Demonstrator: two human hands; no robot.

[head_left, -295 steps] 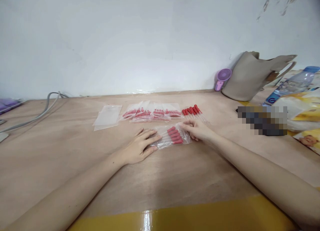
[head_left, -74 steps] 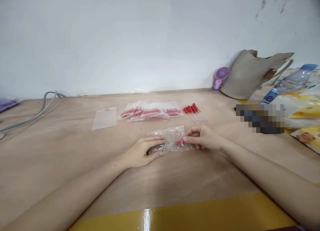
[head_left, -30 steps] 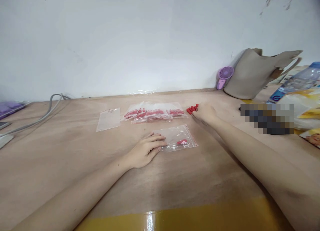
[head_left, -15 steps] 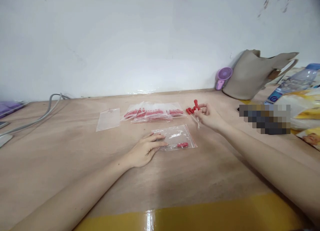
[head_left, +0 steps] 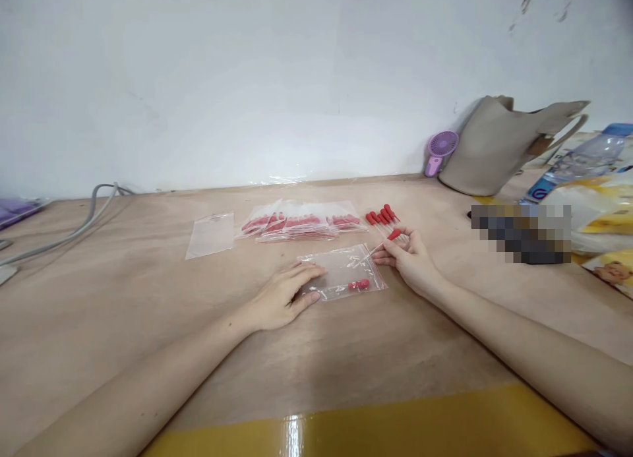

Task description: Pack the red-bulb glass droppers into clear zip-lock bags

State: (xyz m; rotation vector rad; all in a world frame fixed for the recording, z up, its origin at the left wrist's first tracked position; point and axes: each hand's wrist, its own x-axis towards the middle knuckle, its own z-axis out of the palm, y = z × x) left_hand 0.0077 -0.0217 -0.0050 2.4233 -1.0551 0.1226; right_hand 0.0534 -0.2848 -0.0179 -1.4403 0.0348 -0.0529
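Note:
A clear zip bag (head_left: pixel 341 262) lies flat on the table with one red-bulbed dropper (head_left: pixel 359 284) inside. My left hand (head_left: pixel 284 295) rests on the bag's left end, its fingers apart and thumb stretched along the lower edge. Pinched in my right hand (head_left: pixel 408 259) is a second dropper (head_left: pixel 394 235), tilted, its thin clear tube pointing down-left at the bag's right-hand opening. Whether the tip is inside the bag I cannot tell. Several more droppers (head_left: pixel 383 214) lie side by side just beyond my right hand.
Behind the bag, a row of overlapping filled bags (head_left: pixel 306 223) holds red-bulbed droppers. An unfilled bag (head_left: pixel 210 236) lies to the left. Grey cables (head_left: pixel 93 206) run along the far left. A purple fan (head_left: pixel 442 147), a beige handbag (head_left: pixel 487 150) and a water bottle (head_left: pixel 583 160) stand at right.
My right hand has brought a dropper from the loose group toward me to the bag's opening, turning it from upright to slanted. My left thumb has spread away from the fingers.

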